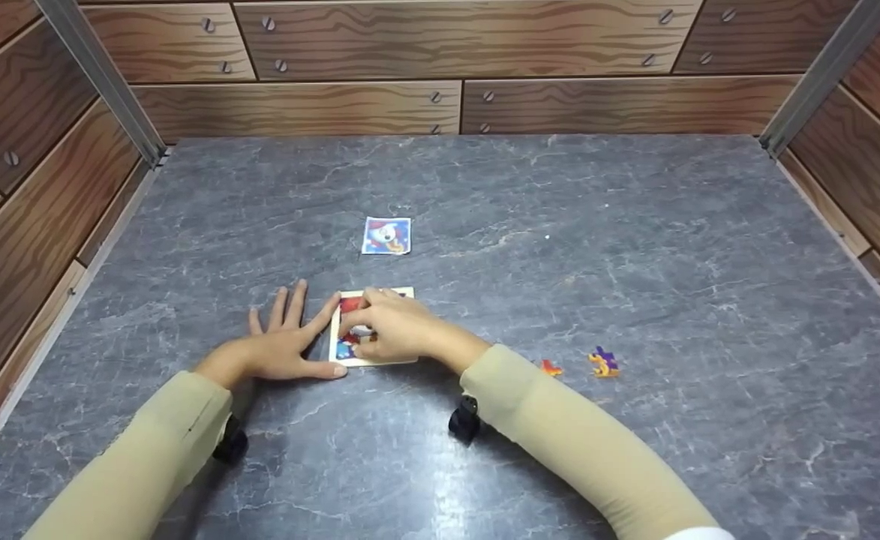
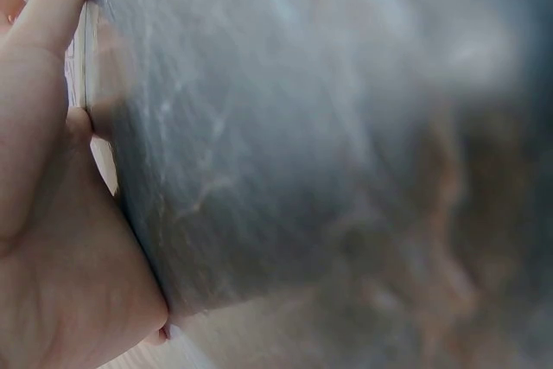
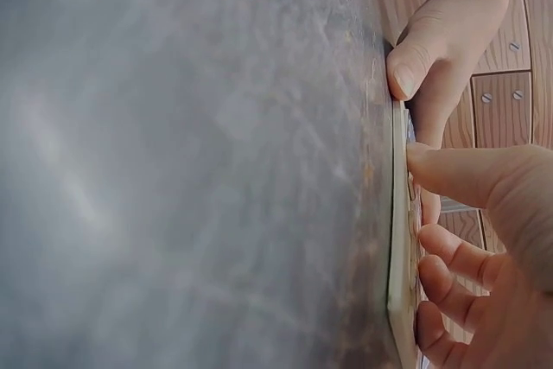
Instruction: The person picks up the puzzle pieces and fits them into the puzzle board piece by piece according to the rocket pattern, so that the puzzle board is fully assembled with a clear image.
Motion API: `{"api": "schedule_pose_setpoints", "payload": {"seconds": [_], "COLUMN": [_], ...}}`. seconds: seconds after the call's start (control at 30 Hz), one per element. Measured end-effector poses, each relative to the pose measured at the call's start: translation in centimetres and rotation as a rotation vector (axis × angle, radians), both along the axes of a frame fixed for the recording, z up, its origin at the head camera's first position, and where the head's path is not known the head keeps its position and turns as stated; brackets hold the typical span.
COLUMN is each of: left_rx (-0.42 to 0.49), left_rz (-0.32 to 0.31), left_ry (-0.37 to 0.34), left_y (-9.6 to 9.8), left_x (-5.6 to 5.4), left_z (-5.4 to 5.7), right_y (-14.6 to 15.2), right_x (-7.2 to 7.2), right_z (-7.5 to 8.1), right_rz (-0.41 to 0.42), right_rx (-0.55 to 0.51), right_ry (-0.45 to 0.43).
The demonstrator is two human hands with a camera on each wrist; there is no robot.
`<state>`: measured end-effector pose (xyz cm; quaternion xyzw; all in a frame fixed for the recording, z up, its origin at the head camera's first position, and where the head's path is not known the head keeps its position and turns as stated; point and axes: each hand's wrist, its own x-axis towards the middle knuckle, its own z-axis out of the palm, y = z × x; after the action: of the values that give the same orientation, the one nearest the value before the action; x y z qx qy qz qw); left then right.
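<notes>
A small jigsaw puzzle in a pale-rimmed board lies on the table, its red and blue pieces partly covered. My left hand rests flat beside it with fingers spread. Its index fingertip and thumb touch the board's left edge. Over the board, my right hand bends down from the right. In the right wrist view, its thumb and fingertips touch the puzzle's face, set apart from each other. The board's edge shows thin and level there, with my left thumb at its far corner.
Behind the board lies a square picture card with a white cartoon figure on blue. To the right are a purple and yellow puzzle piece and an orange-red one, close to my right sleeve. Wood-patterned walls border the grey marbled table.
</notes>
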<state>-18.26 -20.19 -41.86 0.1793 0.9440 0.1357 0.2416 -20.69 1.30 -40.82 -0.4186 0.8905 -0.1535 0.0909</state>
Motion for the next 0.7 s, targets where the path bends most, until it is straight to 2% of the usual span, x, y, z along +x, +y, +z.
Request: {"api": "schedule_pose_setpoints", "payload": {"seconds": [0.23,0.7], "left_rx": [-0.006,-0.007], "left_rz": [0.002,0.005], "left_ry": [-0.003,-0.001], "left_y": [0.01,0.08], "left_x": [-0.07,-0.08], "left_z": [-0.02,0.06], "right_y": [0.05,0.12], "right_x": [-0.06,-0.17], "right_z": [0.18,0.26], "right_rz": [-0.016,0.054], "right_rx": [-0.008,0.05], "right_ry": [-0.028,0.011]}}
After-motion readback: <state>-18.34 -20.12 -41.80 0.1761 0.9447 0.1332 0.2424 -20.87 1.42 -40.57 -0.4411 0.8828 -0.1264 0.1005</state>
